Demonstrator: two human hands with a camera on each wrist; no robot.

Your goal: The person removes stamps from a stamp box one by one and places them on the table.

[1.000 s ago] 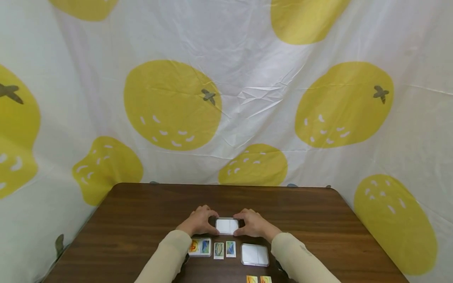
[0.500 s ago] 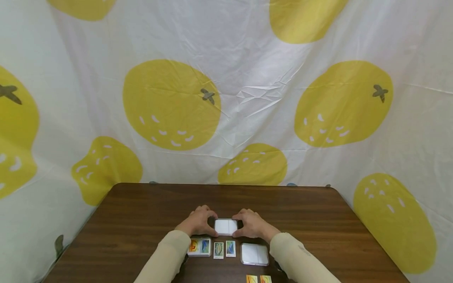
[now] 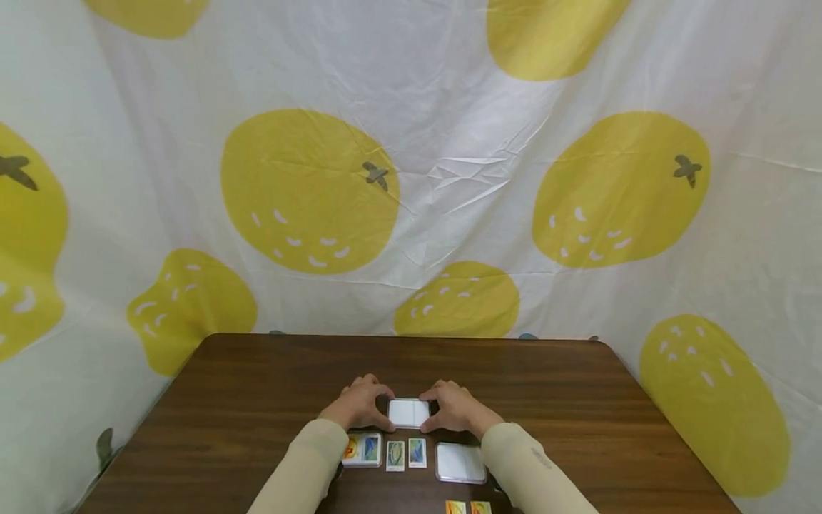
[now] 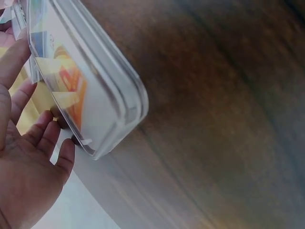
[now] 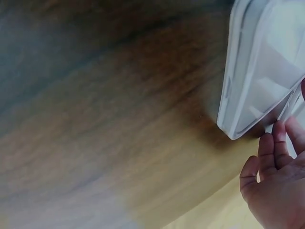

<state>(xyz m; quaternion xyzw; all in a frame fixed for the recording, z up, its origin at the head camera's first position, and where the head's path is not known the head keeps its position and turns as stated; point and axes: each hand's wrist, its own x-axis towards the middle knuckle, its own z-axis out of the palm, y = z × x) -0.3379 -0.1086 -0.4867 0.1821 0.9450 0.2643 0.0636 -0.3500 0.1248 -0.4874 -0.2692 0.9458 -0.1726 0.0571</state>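
Observation:
A flat clear-edged plastic case [image 3: 408, 413] with a white inside lies on the table between my two hands. My left hand [image 3: 361, 401] grips its left side, index finger at the far corner and thumb at the near one. Mirroring it, my right hand [image 3: 454, 407] holds the right side between thumb and index finger. Nearer me, by the left wrist, lies a clear case with picture cards [image 4: 90, 90]. Another white case [image 3: 460, 462] sits by the right wrist. Two small cards, one green [image 3: 395, 455] and one blue [image 3: 417, 453], lie between these cases.
Two orange-yellow cards [image 3: 456, 507] show at the bottom edge of the head view. The brown wooden table [image 3: 282, 364] backs onto a white cloth with yellow fruit print [image 3: 449, 300].
The held case has slid very slightly toward me, both hands staying on its sides. My right forearm has shifted a little to the left. The cards and other cases have not moved.

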